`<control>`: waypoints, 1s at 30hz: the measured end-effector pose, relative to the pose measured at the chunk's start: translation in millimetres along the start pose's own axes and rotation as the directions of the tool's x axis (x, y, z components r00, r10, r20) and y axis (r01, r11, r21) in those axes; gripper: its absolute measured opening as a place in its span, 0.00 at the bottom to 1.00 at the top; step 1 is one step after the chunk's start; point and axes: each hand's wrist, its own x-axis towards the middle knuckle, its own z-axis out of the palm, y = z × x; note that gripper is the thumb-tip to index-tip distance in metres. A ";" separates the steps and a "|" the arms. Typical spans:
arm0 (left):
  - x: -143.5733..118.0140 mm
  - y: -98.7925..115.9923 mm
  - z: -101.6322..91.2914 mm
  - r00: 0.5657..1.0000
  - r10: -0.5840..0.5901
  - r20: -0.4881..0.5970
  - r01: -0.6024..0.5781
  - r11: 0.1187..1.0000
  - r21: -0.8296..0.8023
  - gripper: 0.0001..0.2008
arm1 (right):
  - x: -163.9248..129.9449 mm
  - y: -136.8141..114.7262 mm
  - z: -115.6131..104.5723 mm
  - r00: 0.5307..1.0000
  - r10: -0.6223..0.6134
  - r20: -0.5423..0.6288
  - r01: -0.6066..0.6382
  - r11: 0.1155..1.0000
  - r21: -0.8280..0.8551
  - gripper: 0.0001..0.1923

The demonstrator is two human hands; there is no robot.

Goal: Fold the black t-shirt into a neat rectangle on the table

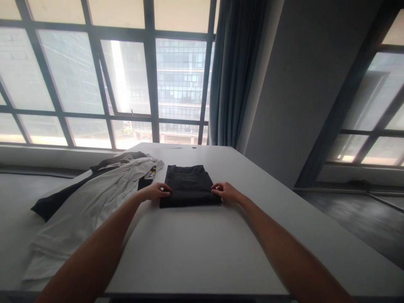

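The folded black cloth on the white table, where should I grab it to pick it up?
Grip the folded black cloth by its two short side edges, coming in from left and right, where the left hand and right hand already rest. It lies flat and square, so both sides together should keep it folded.

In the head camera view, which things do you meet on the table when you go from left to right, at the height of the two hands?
White garment → left hand → folded black garment → right hand → bare grey table. Each hand touches one side edge of the folded black garment.
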 end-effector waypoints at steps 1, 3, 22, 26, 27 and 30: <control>-2.6 0.7 -2.5 0.996 0.002 0.086 -0.002 1.000 -0.009 0.31 | -1.0 0.6 -1.2 0.999 -0.003 0.044 0.001 0.999 0.033 0.12; -6.5 3.4 -5.2 0.980 -0.011 0.197 0.009 1.000 0.010 0.35 | -3.0 1.8 -4.7 0.993 0.007 0.116 -0.016 0.996 0.083 0.13; -22.5 35.7 6.6 0.981 0.116 -0.157 -0.008 0.828 0.561 0.28 | -17.1 -37.2 -5.3 0.991 -0.130 -0.043 0.090 0.857 -0.507 0.05; -20.4 53.6 49.2 0.860 0.435 -0.267 -0.207 0.776 0.595 0.24 | -21.4 -64.1 32.3 0.893 -0.405 -0.196 0.272 0.833 -0.481 0.13; -18.0 54.4 63.0 0.858 0.463 -0.223 -0.267 0.772 0.577 0.26 | -21.1 -67.1 44.8 0.889 -0.430 -0.159 0.317 0.827 -0.464 0.17; -9.3 47.9 95.1 0.921 0.388 -0.047 -0.299 0.777 0.554 0.29 | -18.1 -65.8 72.8 0.935 -0.350 0.050 0.335 0.834 -0.438 0.26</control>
